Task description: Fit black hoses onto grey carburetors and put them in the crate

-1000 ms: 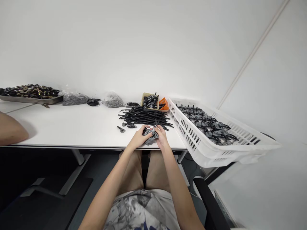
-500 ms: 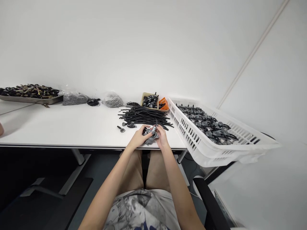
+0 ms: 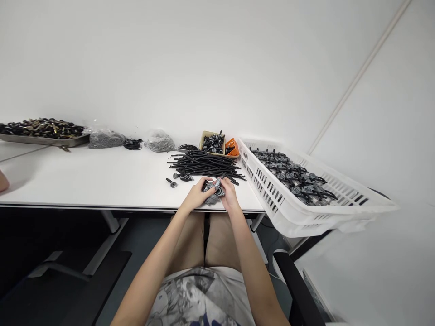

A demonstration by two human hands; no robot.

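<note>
A grey metal carburetor [image 3: 218, 192] with a round opening is held just above the table's front edge. My left hand [image 3: 195, 195] is closed around its left side, thumb across the front. At the upper right of the body, my right hand [image 3: 229, 195] pinches close to the carburetor's neck, with a small dark part at the fingertips. The palm sides of both hands are hidden. Just beyond them lies a pile of black rubber hoses [image 3: 204, 164]. Several small round grey-and-black parts [image 3: 172, 183] lie left of the pile.
On the right stands a white plastic basket [image 3: 272, 199] of carburetors with black hoses. A beige bin [image 3: 205, 135] and an orange bin [image 3: 232, 147] sit at the back. Farther left are plastic bags [image 3: 159, 141] and a metal tray [image 3: 73, 141]. Another person's hand [image 3: 3, 182] shows at the left edge.
The dark part at my right fingertips sits slightly lower, against the carburetor's neck. The other person's hand at the left edge reaches a little farther into view.
</note>
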